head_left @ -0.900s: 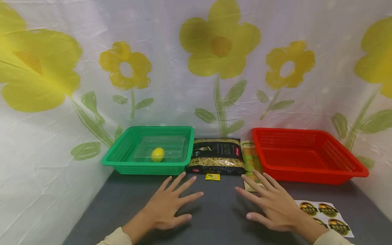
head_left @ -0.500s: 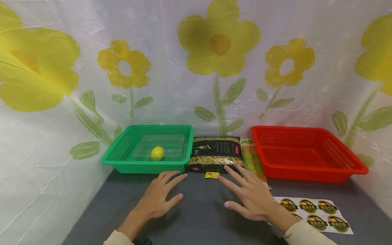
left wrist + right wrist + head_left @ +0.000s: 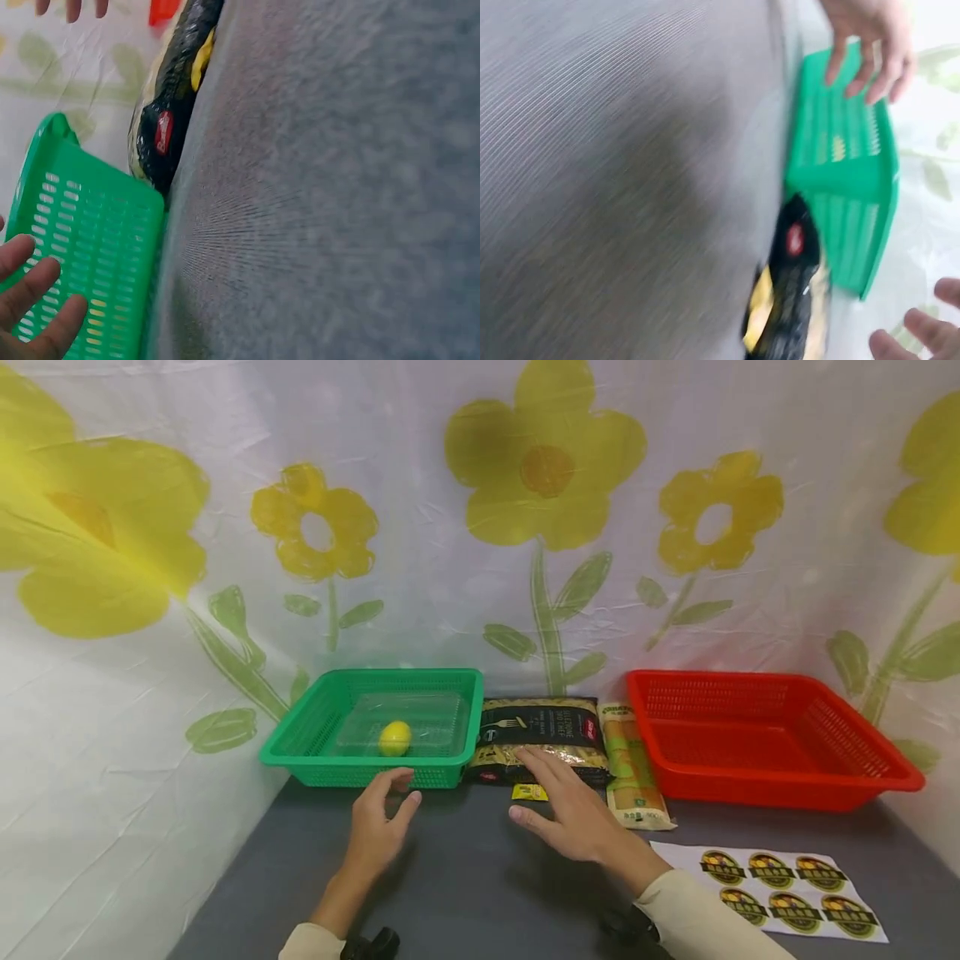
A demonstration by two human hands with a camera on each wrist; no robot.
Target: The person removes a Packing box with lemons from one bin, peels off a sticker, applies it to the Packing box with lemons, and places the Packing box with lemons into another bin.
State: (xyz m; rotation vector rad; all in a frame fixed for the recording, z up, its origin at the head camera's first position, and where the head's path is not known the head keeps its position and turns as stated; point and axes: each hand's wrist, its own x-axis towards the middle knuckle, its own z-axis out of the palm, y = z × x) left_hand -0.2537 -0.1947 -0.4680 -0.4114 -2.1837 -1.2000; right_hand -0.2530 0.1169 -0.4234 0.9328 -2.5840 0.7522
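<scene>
My left hand (image 3: 375,831) hovers in front of the green basket (image 3: 315,761), fingers loosely bent and holding nothing. In the basket lies a yellow lemon-like fruit (image 3: 394,738) beside a clear plastic box (image 3: 438,717). My right hand (image 3: 573,818) is held above the table with its fingers spread, near a black bag of pasta (image 3: 540,718) and partly covering its front in the head view. A small yellow packet (image 3: 529,792) lies before the bag. In the left wrist view, left fingertips (image 3: 64,322) show in front of the basket's slotted wall.
A red basket (image 3: 787,785) stands at the back right. Between it and the pasta bag lies a long orange-green packet (image 3: 636,772). A sheet of round stickers (image 3: 780,889) lies at the front right. A flowered curtain (image 3: 420,602) hangs behind the dark table (image 3: 465,893).
Both hands have moved left, the right one further, uncovering the long packet and sticker sheet. The left hand's fingers have gone from spread to loosely bent. The objects stay put.
</scene>
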